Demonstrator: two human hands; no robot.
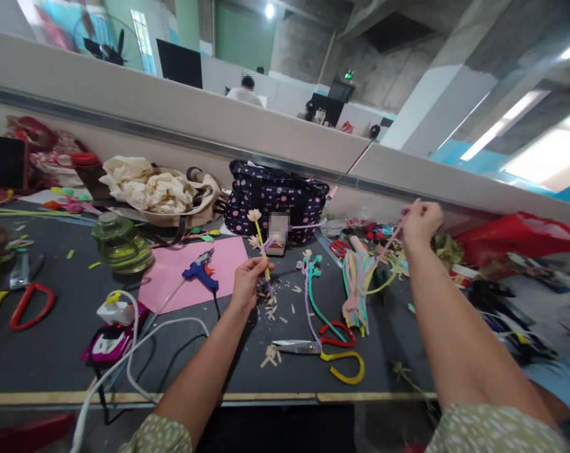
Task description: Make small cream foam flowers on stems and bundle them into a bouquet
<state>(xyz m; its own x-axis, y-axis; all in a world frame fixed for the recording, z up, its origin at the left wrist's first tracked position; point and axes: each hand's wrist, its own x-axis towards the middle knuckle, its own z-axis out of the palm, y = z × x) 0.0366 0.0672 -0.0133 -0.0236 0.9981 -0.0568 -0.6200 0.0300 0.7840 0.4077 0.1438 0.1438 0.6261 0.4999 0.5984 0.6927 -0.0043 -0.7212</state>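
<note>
The left hand (pixel 250 277), at centre frame, is closed in a pinch on the flower stem (pixel 261 248), a thin yellow stem held nearly upright and tilted slightly left, with a pale bloom at its top and a second small bloom lower down. The stem's lower end extends below the fingers toward a scatter of pale paper scraps (pixel 272 308) on the dark table (pixel 53 352).

The right hand (pixel 419 223), at right of centre and higher in the frame, is closed on the upper end of a pink pipe cleaner (pixel 392 239). This strand runs down and left into the bundle of pipe cleaners (pixel 358 277), a pastel bunch lying on the table between the two hands.

Just left of the bundle lie two finished stems (pixel 308 283), one lilac and one teal, with curled tops. Below them lie scissors with a red and a yellow handle (pixel 329 352), blades pointing left.

A blue glue gun (pixel 200 270) rests on a pink sheet (pixel 185 274), left of the left hand. A green glass jar (pixel 119 245) stands further left. A dark polka-dot bag (pixel 275 198) stands against the partition wall behind the flower stem, and a cream cloth bag (pixel 157 189) sits beside it to the left. White cables (pixel 124 371) run across the lower left of the table.
</note>
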